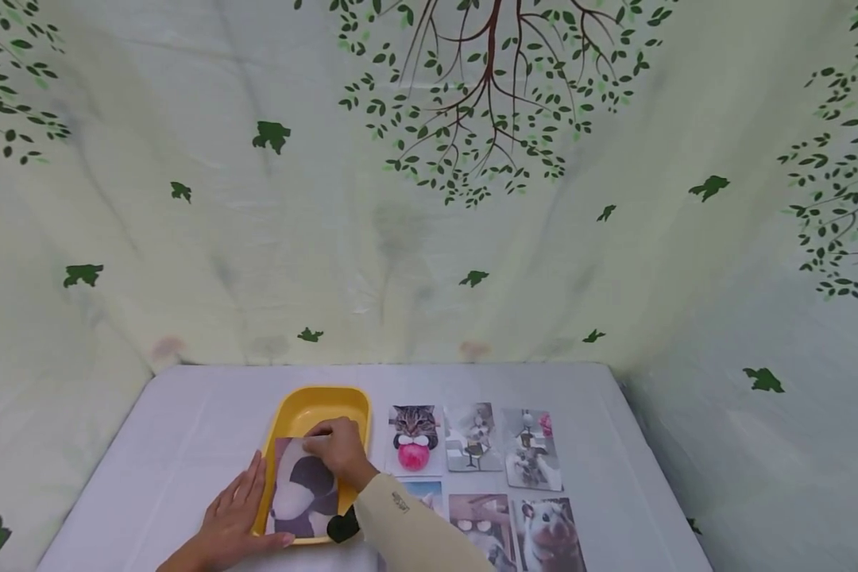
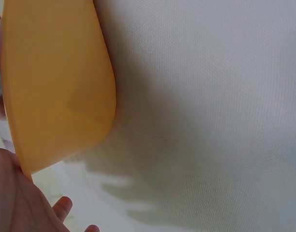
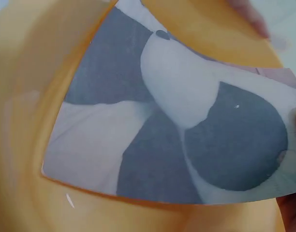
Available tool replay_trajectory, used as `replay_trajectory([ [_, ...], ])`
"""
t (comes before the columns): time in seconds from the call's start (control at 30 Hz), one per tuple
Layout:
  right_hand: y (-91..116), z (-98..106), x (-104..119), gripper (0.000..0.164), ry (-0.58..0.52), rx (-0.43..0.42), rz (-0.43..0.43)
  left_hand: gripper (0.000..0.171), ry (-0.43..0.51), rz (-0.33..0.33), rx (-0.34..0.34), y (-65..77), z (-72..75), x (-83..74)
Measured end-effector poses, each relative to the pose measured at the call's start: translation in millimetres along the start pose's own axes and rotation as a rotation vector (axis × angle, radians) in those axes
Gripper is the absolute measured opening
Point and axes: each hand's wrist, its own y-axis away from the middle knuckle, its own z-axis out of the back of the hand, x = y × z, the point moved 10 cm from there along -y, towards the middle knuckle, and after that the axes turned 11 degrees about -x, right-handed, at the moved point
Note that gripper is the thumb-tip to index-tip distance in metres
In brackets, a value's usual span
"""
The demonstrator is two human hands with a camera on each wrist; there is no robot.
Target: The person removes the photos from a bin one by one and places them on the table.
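In the head view a yellow tray (image 1: 320, 407) lies on the white-covered table. My right hand (image 1: 345, 451) pinches the top edge of a picture card (image 1: 293, 496) with black and white patches. The card is over the near part of the tray; the right wrist view shows the card (image 3: 201, 116) bent, above the tray's floor. Beside the tray's left wall, my left hand (image 1: 234, 516) rests with straight fingers against the rim, its thumb along the near edge. In the left wrist view the tray's outer wall (image 2: 61, 82) appears, with part of that hand (image 2: 22, 198).
Right of the tray, picture cards lie in two rows: a cat with a pink ball (image 1: 413, 445), two greyish cards, and a hamster card (image 1: 552, 532) among them. My right sleeve (image 1: 415, 520) covers part of the near row. A dark object (image 1: 343, 524) is by the sleeve.
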Motion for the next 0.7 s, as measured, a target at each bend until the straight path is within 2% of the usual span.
replay_trajectory([
  [0.23,-3.4,37.2,9.4,0.008,-0.102,-0.072,0.101,0.127,-0.018,-0.054,-0.048,2.4,2.9,-3.3],
  [0.47,-6.8,79.9,5.9,0.015,-0.239,-0.198,0.103,0.128,-0.025,-0.085,-0.083,3.8,3.4,-3.4],
  [0.7,-3.5,111.0,-7.2,0.015,-0.390,-0.252,0.049,0.126,-0.036,-0.108,-0.106,3.3,5.8,-8.0],
])
